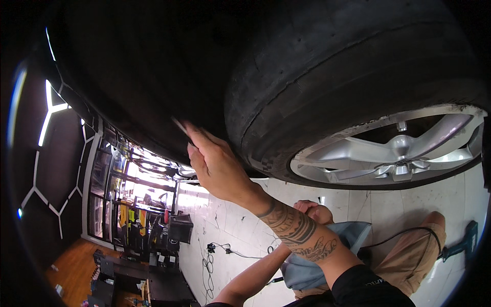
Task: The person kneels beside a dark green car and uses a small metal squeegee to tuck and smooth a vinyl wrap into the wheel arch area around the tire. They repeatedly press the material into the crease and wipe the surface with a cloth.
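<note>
My right hand, its tattooed forearm reaching up from the lower right, is at the dark underside of a car's wheel arch, left of the tyre. Its fingers are pressed together, and a thin pale sliver sticks out past them. That piece is blurred, so its kind cannot be made out. Close by on the right is a black tyre on a silver spoked wheel. My left hand is low near my lap, partly behind the right forearm; its fingers look curled, but what they hold, if anything, is hidden.
A teal power tool lies on white floor tiles at the right, by my tan trousers. Black cables trail over the floor. Dark boxes and shelving stand at the left, before a black wall with light strips.
</note>
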A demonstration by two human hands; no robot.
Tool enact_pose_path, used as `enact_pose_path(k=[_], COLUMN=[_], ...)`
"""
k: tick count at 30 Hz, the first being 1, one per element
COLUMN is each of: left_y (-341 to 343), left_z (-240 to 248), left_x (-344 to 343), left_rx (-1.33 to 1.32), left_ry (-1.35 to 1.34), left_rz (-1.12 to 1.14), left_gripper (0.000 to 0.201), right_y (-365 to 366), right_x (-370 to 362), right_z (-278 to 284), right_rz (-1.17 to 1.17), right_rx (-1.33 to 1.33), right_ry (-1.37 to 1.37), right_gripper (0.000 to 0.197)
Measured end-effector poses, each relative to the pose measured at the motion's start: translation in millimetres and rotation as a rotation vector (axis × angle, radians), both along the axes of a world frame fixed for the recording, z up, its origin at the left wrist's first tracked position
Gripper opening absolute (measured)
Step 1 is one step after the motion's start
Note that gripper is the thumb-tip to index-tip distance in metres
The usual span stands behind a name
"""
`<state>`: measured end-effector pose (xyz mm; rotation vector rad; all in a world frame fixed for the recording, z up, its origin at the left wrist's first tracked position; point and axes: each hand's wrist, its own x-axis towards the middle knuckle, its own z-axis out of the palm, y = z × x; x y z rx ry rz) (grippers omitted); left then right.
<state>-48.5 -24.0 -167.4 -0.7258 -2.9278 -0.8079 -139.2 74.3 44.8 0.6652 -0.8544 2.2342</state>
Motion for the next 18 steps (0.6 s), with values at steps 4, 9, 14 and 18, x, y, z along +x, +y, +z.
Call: enact_pose_path(k=[4,9,14,18], left_y=[-4.5,5.1,7.7,7.1], left_z=[-7.7,1.5,4.4,0.7], left_x=[-0.7,3.3,2.4,2.3], left_rx=[-0.010,-0.014,-0.002,-0.020], left_ry=[0.065,0.002,0.002,0.033], left_rz=[-0.026,0.038,0.035,0.026], left_gripper=[0.024,0.022,0.021,0.021], right_y=[10.0,-4.5,-10.2,-12.9], right_x=[-1.1,-0.7,-3.3,-2.6], right_z=[0.7,3.5,9.1,7.4], right_rz=[0.098,-0.096,-0.108,-0.139], right_rx=[0.035,-0.067,-0.048,-0.046], right_ry=[0.198,0.186,0.211,0.218], right_gripper=[0.044,0.045,0.044,0.044])
